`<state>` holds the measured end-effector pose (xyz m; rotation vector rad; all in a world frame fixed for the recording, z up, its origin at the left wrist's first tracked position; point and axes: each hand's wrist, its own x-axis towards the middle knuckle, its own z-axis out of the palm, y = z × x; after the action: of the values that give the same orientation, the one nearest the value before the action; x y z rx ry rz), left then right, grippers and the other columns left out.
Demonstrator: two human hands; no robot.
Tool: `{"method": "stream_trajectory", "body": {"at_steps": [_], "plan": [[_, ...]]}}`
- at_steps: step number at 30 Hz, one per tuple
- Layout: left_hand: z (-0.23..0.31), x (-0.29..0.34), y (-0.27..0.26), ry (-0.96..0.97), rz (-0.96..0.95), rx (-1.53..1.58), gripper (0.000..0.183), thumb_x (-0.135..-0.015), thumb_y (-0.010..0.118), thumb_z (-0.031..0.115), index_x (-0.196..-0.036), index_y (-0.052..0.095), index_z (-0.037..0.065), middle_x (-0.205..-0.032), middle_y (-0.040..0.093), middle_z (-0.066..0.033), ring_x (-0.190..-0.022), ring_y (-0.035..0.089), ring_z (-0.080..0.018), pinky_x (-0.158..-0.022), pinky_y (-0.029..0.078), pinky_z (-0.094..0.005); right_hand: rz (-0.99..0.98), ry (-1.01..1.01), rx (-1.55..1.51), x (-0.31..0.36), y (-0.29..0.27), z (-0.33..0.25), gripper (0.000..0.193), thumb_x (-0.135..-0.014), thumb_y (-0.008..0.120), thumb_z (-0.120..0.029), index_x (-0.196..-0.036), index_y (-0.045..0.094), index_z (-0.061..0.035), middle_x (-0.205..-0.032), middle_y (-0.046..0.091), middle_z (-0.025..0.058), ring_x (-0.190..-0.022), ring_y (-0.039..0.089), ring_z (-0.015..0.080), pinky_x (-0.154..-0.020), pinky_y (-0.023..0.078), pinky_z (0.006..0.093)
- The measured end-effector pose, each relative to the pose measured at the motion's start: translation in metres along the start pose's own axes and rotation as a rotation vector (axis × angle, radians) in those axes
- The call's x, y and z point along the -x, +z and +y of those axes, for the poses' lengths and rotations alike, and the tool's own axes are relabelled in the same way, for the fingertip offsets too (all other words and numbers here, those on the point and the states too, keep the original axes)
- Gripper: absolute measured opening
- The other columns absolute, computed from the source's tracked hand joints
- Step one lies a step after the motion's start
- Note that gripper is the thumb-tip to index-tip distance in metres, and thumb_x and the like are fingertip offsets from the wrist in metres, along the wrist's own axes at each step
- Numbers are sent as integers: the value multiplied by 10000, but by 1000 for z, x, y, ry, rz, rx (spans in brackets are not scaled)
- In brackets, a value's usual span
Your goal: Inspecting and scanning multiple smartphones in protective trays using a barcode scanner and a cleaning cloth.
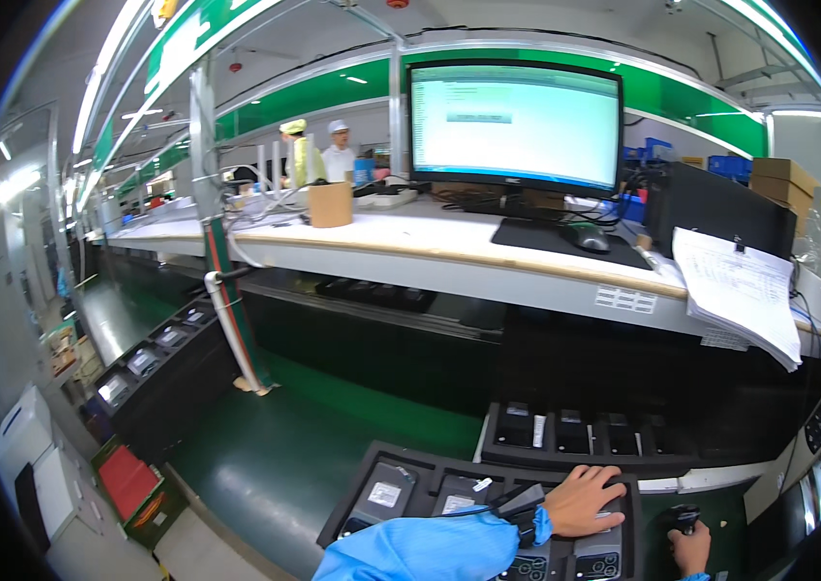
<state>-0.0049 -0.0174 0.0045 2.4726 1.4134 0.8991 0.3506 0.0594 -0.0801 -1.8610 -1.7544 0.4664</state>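
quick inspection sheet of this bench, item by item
surface: green conveyor belt below a pale shelf
job's things: black tray of dark devices; second tray behind
clutter: paper stack, cardboard box, mouse
hands: left hand rests on a device in the tray; right hand grips a small black tool
cables: tangle behind the monitor
surroundings: two capped workers far along the line

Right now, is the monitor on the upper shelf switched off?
No. The monitor is lit, showing a pale window, while the left hand rests on a black tray of devices on the green belt below.
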Motion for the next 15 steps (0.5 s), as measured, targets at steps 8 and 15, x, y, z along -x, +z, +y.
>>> {"method": "stream_trajectory", "body": {"at_steps": [8, 15], "plan": [[3, -11, 4, -121, -58, 103, 405, -924, 571, 421, -1137, 597, 78, -1352, 471, -214, -1240, 472, -382, -1061, 312, -476, 49, -197, 76, 5, -8, -6, 446, -845, 746, -326, -1068, 681, 55, -948, 711, 259, -891, 665, 403, -804, 510, 451], [0, 7, 4, -90, 45, 347, 494, -907, 601, 311, -1284, 450, 29, -1338, 455, -187, -1317, 380, -410, -1160, 266, -491, 58, -326, 105, 4, -15, -10, 472, -877, 730, -374, -979, 693, 85, -917, 700, 288, -875, 650, 461, -819, 498, 482]]}}
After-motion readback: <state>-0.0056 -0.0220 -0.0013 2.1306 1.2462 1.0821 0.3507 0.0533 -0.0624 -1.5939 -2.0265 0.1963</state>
